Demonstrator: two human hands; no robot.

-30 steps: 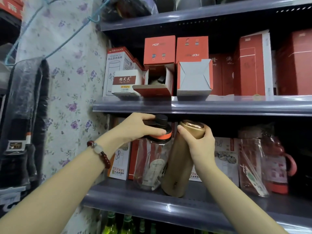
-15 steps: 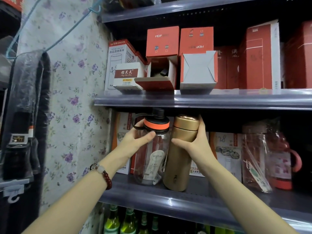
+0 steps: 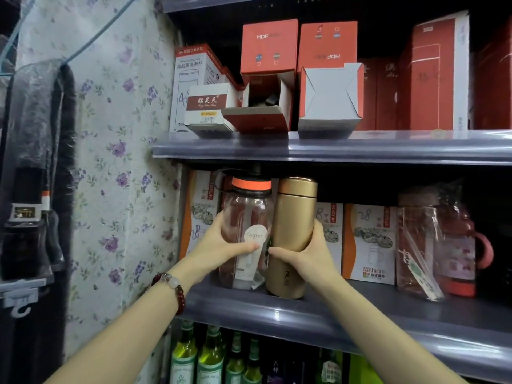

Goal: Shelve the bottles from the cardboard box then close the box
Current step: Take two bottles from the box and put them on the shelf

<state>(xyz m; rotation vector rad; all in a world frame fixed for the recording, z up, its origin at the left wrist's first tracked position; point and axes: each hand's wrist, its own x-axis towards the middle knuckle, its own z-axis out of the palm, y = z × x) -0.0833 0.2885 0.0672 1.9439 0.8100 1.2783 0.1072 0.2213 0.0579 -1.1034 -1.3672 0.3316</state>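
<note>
Now my left hand (image 3: pixel 221 252) fingers wrap the clear bottle (image 3: pixel 246 234); at three o'clock, touching it, right hand (image 3: pixel 307 253) fingers clasp the gold flask (image 3: pixel 293 231).

A clear bottle (image 3: pixel 246 234) with an orange band under a black cap stands beside a matte gold flask (image 3: pixel 291 239). The shelf (image 3: pixel 360 314) is grey-blue. Boxes above (image 3: pixel 268 45) are orange-red and white. The wallpaper (image 3: pixel 116 162) is pale with purple flowers. A dark red bead bracelet (image 3: pixel 171 286) circles one wrist.
</note>
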